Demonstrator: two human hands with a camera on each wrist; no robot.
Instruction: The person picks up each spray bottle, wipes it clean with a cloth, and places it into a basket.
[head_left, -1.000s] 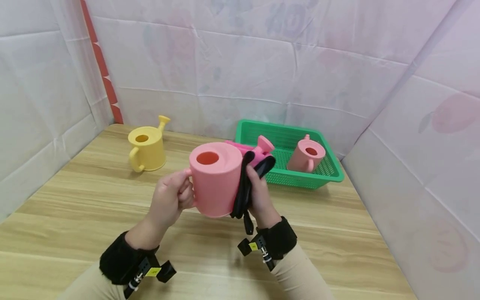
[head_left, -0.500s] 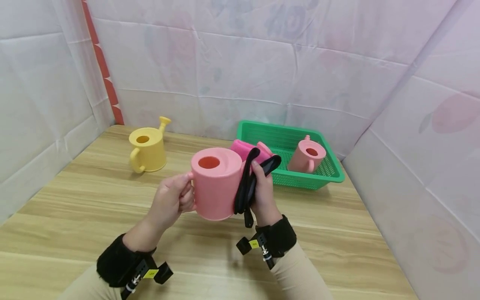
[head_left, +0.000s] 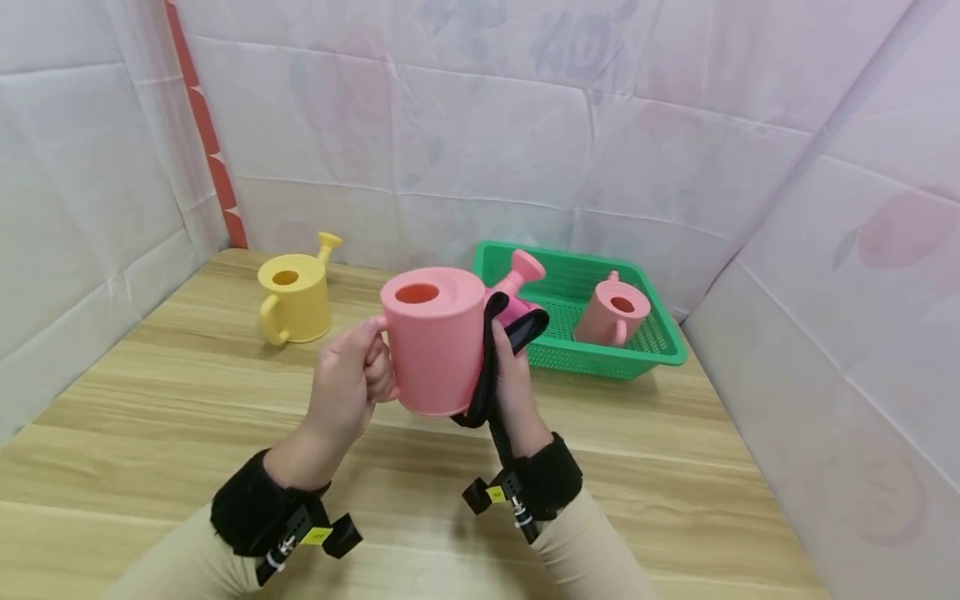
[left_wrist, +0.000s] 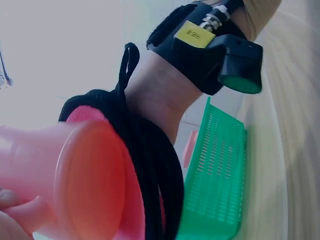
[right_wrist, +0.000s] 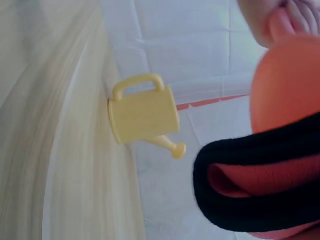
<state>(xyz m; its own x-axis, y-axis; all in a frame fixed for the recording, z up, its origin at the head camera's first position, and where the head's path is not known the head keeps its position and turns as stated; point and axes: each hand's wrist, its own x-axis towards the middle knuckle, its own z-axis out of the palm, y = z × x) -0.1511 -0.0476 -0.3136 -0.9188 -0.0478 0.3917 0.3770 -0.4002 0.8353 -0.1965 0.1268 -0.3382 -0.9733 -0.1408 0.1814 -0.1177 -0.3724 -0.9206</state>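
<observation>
My left hand [head_left: 347, 377] grips the handle of a pink toy watering can [head_left: 435, 342], held upright above the table; its spout with a rose head points away to the right. My right hand [head_left: 514, 385] grips a folded, bright pink, soft item with thick black edging [head_left: 486, 379] against the can's right side. In the right wrist view, this black-edged item [right_wrist: 260, 155] shows pink fabric between its folds. A black strap hangs from it towards the wrist. Its exact kind cannot be told, and most of the right fingers are hidden behind it.
At the back left a yellow watering can [head_left: 296, 304] stands on the wooden table [head_left: 187, 425]. A green perforated basket [head_left: 585, 360] stands at the back right, with a smaller-looking pink watering can [head_left: 609, 315] inside. White sheet walls [head_left: 487, 150] enclose the table.
The held can and the black-edged item dip slightly, then rise again. The can's rose head now shows higher, above the black edging. The yellow can and basket stay put.
</observation>
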